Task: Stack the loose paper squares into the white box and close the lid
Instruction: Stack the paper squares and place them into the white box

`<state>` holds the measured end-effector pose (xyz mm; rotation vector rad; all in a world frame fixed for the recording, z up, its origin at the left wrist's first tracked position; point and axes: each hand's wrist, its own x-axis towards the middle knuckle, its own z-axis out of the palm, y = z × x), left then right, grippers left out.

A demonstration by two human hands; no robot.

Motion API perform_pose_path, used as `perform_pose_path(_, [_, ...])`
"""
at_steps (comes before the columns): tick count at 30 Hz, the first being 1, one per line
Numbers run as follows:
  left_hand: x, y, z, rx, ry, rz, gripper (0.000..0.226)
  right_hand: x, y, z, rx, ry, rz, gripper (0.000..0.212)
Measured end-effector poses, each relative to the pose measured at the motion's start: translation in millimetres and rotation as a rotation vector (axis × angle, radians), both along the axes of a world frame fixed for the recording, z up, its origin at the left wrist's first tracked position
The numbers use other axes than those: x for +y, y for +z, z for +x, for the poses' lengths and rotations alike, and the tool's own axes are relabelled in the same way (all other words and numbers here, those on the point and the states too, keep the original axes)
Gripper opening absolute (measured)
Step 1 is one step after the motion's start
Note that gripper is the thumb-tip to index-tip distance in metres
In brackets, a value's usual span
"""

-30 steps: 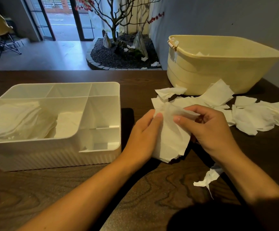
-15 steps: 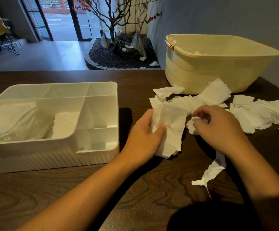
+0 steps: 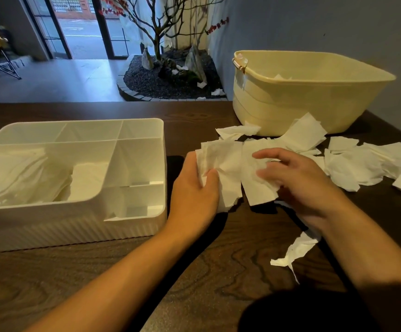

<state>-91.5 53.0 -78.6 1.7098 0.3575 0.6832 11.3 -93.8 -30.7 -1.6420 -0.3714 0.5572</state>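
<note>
The white box (image 3: 132, 226) with several compartments stands open at the left of the dark table, and paper squares (image 3: 22, 176) lie in its large left compartment. Just right of the box, my left hand (image 3: 194, 195) grips a small stack of white paper squares (image 3: 221, 164), thumb on top. My right hand (image 3: 297, 178) pinches another paper square (image 3: 257, 190) beside that stack. More loose squares (image 3: 362, 164) are spread over the table to the right. No lid is in view.
A pale yellow plastic tub (image 3: 314, 104) stands at the back right with some paper inside. A crumpled paper strip (image 3: 295, 252) lies under my right forearm. Beyond the table's far edge are an indoor rock garden with a bare tree (image 3: 168, 68) and glass doors.
My left hand has kept hold of the stack. My right hand let go of it, reached into the pile and has drawn one more square toward the stack.
</note>
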Motion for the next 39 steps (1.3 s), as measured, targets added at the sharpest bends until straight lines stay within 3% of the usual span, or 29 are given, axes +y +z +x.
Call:
perform_pose_path(2, [1, 0, -1, 0.002, 0.009, -0.022, 0.025, 0, 4, 2, 0.442, -0.051, 0.336, 0.032])
perform_pose_path(4, [1, 0, -1, 0.011, 0.003, -0.027, 0.025, 0, 3, 3, 0.612, -0.055, 0.457, 0.043])
perform_pose_path(6, [1, 0, 0, 0.018, -0.010, -0.024, 0.024, 2, 0, 2, 0.557, -0.006, 0.409, 0.051])
perform_pose_path(11, [2, -1, 1, 0.040, -0.016, 0.009, 0.023, 2, -2, 0, 0.234, 0.039, 0.127, 0.046])
perform_pose_path(15, [1, 1, 0, 0.050, -0.040, 0.005, 0.024, 2, -2, -3, 0.101, 0.036, 0.039, 0.041])
perform_pose_path(18, [0, 2, 0, 0.043, -0.028, 0.005, 0.024, 3, -2, -2, 0.094, 0.014, 0.071, 0.034])
perform_pose_path(20, [0, 1, 0, 0.034, -0.017, -0.005, 0.023, 2, -1, 0, 0.191, 0.001, 0.195, 0.033])
perform_pose_path(23, [1, 1, -1, 0.034, -0.016, 0.003, 0.020, 2, 1, 1, 0.360, 0.036, 0.353, 0.045])
perform_pose_path(25, [1, 1, -1, 0.033, -0.028, 0.001, 0.020, 2, 1, 0, 0.382, 0.060, 0.333, 0.052])
perform_pose_path(28, [1, 1, -1, 0.053, -0.044, 0.000, 0.021, 3, -1, -3, 0.241, 0.075, 0.150, 0.051])
perform_pose_path(34, [1, 2, 1, 0.058, -0.037, 0.009, 0.022, 5, -8, -7, -0.263, 0.027, -0.113, 0.022])
perform_pose_path(39, [-1, 4, 0, 0.037, -0.034, -0.083, 0.022, 4, -11, -5, -0.447, -0.049, -0.042, 0.008])
